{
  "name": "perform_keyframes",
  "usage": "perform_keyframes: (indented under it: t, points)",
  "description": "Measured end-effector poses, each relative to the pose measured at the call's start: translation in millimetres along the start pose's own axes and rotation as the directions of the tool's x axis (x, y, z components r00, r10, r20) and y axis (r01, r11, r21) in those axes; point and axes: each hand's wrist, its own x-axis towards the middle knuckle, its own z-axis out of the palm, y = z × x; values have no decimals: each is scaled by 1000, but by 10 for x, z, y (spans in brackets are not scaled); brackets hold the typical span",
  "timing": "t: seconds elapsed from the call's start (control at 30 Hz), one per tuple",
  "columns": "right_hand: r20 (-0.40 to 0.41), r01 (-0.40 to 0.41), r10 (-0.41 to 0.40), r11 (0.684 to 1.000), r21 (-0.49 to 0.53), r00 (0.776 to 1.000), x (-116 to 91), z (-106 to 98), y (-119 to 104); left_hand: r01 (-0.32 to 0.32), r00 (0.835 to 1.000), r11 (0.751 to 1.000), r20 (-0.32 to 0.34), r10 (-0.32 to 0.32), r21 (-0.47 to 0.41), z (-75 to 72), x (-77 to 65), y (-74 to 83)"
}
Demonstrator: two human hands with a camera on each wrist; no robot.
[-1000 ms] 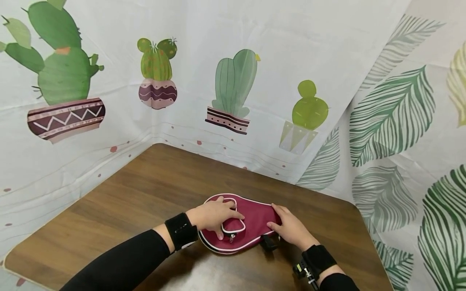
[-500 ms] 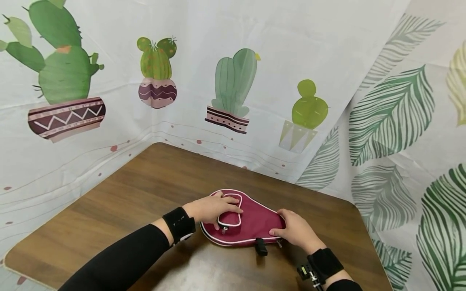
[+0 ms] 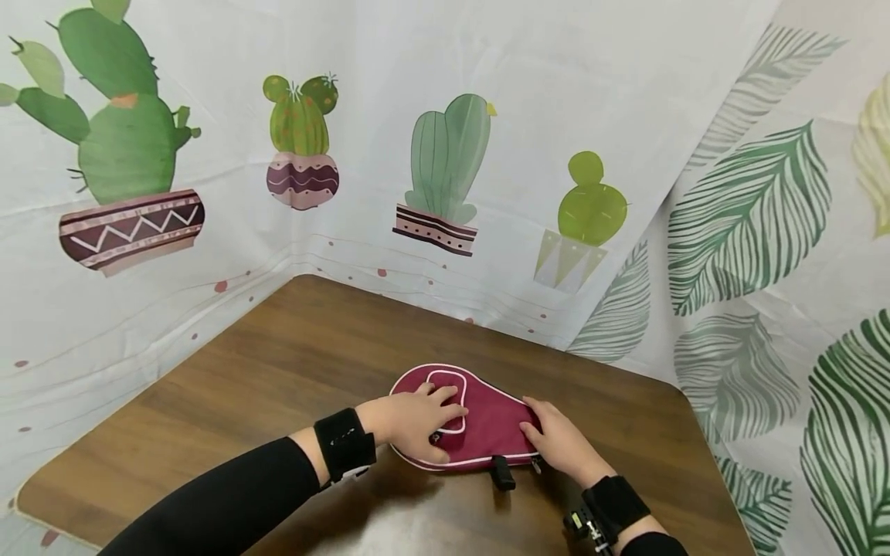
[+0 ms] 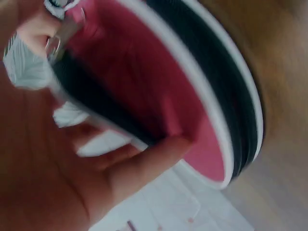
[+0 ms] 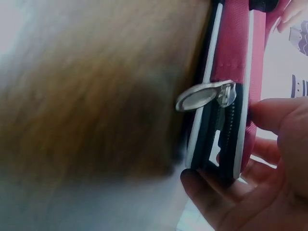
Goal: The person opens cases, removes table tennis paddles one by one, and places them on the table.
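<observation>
Head cam: we have the red table-tennis racket case (image 3: 497,425) lying flat on the wood table (image 3: 313,328), pocket side up, narrow end to our R. Our L hand (image 3: 412,426) is spread wide over the front pocket (image 3: 453,378); our R hand (image 3: 565,442) grips the narrow end, thumb on top. A black strap (image 3: 502,472) sticks out at the near edge. We'd call this a steadying/positioning step; next move prob. calls for the L hand pinning the body while the R hand frees up for the main zip. Most of the pocket's hidden under our palm.

L wrist cam: blurry. Pocket zip pull (image 4: 57,45) shows near the palm; can't tell if the pocket's open.

R wrist cam: R thumb + fingers pinch the narrow end; main zip pull (image 5: 196,97) hangs off the side, zip tapes apart below it. Table's a blur, far fingers partly hidden, case contents n/a.
</observation>
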Motion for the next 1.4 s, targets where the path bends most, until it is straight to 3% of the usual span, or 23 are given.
perform_keyframes:
  t: [0.13,0.33,0.57,0.63,0.7,0.77,0.8,0.9,1.0,1.07,1.13,1.23,1.4]
  points:
    - [8,22,-22,999,-25,1000,24,-17,13,-11,995,998,-99,17,60,42,61,-53]
    - [57,22,-20,999,-31,998,-21,-94,23,-26,994,1000,-109,25,-4,128,150,-183]
    - [200,3,1,1000,-20,980,-177,-181,40,-84,988,994,-139,73,-71,319,241,-128]
    - [214,-4,6,1000,-9,977,-192,-171,41,-61,988,998,-142,57,-23,326,237,-91]
    - [209,1,-2,1000,2,978,-181,-159,32,-14,987,996,-156,27,85,296,235,-50]
    - [193,14,-14,1000,4,981,-157,-156,9,36,983,972,-183,7,232,251,251,-3]
    - [184,16,-17,1000,5,983,-142,-156,-7,60,980,947,-197,3,314,225,266,21]
    - [161,26,-27,1000,7,987,-109,-164,-90,121,971,844,-240,9,522,146,305,104]
    - [155,20,-19,1000,-1,988,-149,-183,-177,140,969,757,-244,27,639,111,353,223]
    - [155,17,-14,1000,-18,988,-179,-189,-240,131,975,739,-221,24,661,104,368,293]
    - [162,11,-6,999,-34,987,-211,-191,-296,117,983,749,-185,7,652,112,374,359]
    - [176,-5,12,999,-41,984,-251,-190,-356,126,986,810,-162,-39,573,146,372,447]
    - [178,11,-2,999,-50,984,-284,-177,-407,200,972,895,-197,-129,398,197,367,522]
